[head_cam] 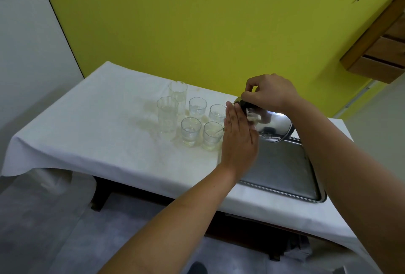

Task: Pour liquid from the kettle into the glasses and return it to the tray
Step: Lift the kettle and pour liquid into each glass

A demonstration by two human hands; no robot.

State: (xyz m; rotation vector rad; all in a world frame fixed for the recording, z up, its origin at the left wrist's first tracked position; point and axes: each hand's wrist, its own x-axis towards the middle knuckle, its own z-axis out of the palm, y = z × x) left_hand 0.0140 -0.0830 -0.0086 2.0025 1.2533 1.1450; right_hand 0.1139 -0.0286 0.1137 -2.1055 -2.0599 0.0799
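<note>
head view showed both bare hands at the steel kettle (274,124), which was tipped steeply over onto its side, top toward the glasses, held in the air above the far end of the metal tray (282,170). the right hand (270,93) made its grip from above, fingers curled tight and pinching the kettle's dark top part, probably the handle; the exact piece under the fingers was hidden. the left hand (237,133) was flat and spread, fingers straight and together, palm laid against the kettle's near side by the mouth; it pinched nothing. whether any liquid ran from the spout could not be told, since the left hand covered it.

just left of the left grip stood the nearest small glass (212,134), with a thin spout tip or stream showing at its rim, blurred. beyond the fingertips of that hand stood another small glass (217,112). farther left of the grip were two more small glasses (190,131) (197,107), each with some clear liquid, and past those two tall glasses (167,117) (178,94). all six stood upright on the white-covered surface (98,124), which bore faint yellowish stains around them. below the right grip the tray lay flat on the cloth, near the surface's front edge.
</note>
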